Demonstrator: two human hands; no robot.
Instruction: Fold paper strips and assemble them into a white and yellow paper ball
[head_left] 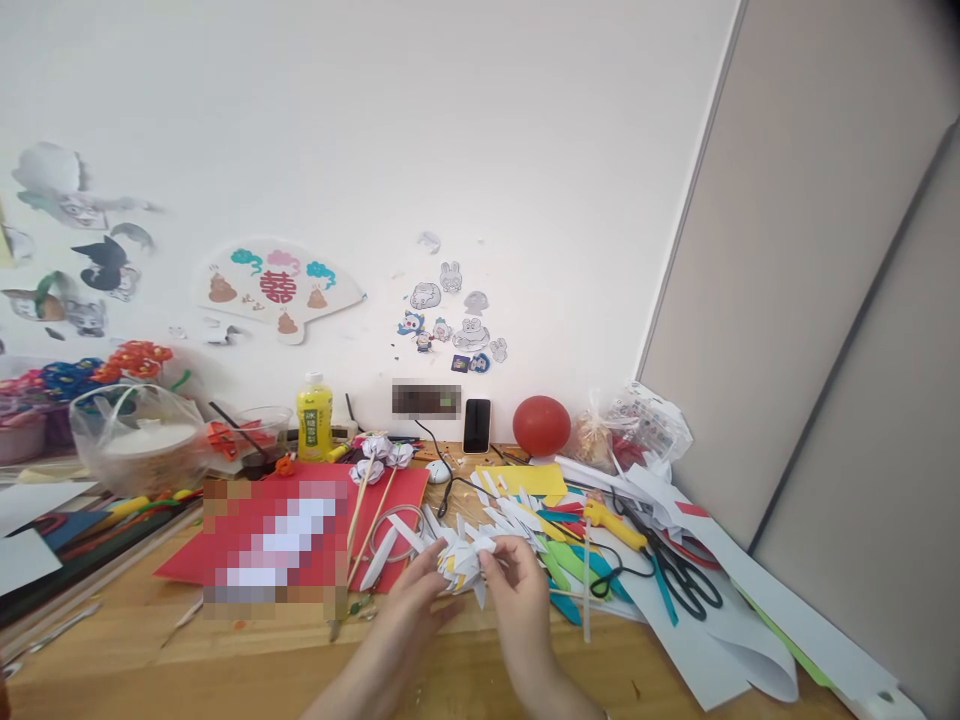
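Between my two hands is a white paper flower (466, 556) with many pointed petals and some yellow showing inside. My left hand (420, 600) is closed round its left side and supports it from below. With thumb and fingers, my right hand (517, 590) pinches a white petal at the flower's right. Loose white paper petals (517, 520) lie in a heap just behind the flower, mixed with green and blue ones. To the left, white paper roses on wooden sticks (370, 470) rest across a red sheet (300, 490).
Black-handled scissors (686, 575) and a yellow glue gun (616, 525) with its cord lie at the right among paper sheets (705, 650). A red balloon (541, 426), a phone (477, 426) and a yellow bottle (314, 418) stand along the wall. At far left sits a bagged tub (154, 445).
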